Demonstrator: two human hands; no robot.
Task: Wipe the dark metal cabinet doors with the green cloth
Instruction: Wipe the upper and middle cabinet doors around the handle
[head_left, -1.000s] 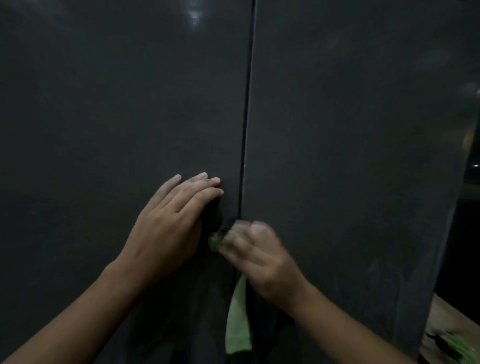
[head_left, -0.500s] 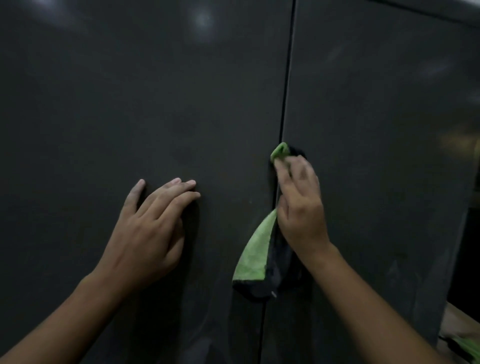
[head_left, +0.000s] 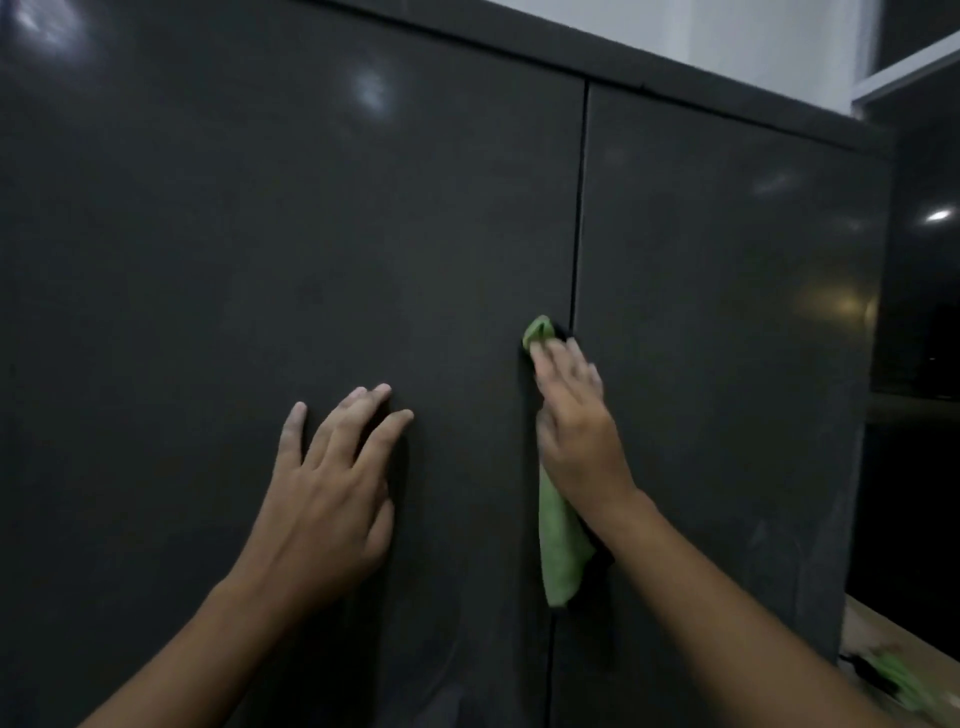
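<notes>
Two dark metal cabinet doors fill the view, the left door (head_left: 260, 260) and the right door (head_left: 727, 312), split by a thin vertical gap. My right hand (head_left: 576, 426) presses the green cloth (head_left: 558, 540) flat against the doors right at that gap. A folded tip of the cloth pokes out above my fingertips and a long tail hangs below my wrist. My left hand (head_left: 332, 493) lies flat on the left door with fingers spread, holding nothing.
The cabinet's top edge (head_left: 727, 104) runs across the upper right with a pale wall behind. Right of the cabinet is a dark glossy surface (head_left: 924, 260). A light wooden surface (head_left: 883, 649) with something green on it sits at the lower right.
My right hand has slid the cloth upward along the gap between the doors. My left hand has stayed flat on the left door, its fingers spread wider. The view has tilted up, showing the cabinet top.
</notes>
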